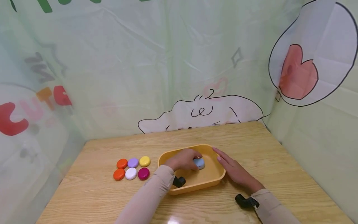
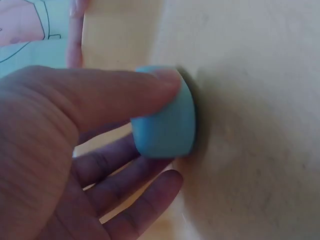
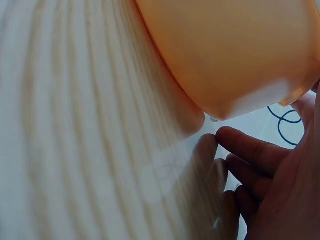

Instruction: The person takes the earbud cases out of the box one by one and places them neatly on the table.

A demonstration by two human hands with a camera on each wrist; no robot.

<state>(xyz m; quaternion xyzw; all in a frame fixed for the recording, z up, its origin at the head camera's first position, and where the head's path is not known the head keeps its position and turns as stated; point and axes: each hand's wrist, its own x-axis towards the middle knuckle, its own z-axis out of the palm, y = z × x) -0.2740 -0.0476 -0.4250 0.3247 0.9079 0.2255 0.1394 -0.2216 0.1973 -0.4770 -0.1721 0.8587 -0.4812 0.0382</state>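
Observation:
My left hand (image 1: 183, 160) reaches into a yellow-orange plastic tray (image 1: 195, 187) with rounded corners. Between thumb and fingers it pinches a light blue disc (image 1: 199, 163) with rounded edges. In the left wrist view the blue disc (image 2: 167, 117) stands on edge close to the tray's floor; whether it touches cannot be told. My right hand (image 1: 237, 172) lies along the tray's right side, its fingers extended and touching the rim at the far corner. The right wrist view shows the tray's outer wall (image 3: 235, 55) beside the right hand (image 3: 275, 175).
Left of the tray, several glossy discs lie in two rows on the wooden table (image 1: 89, 193): orange-red (image 1: 122, 163), purple (image 1: 133, 162), yellow (image 1: 144, 161), white (image 1: 131, 173) and magenta (image 1: 144, 174) among them. A printed curtain (image 1: 167, 71) hangs behind the table.

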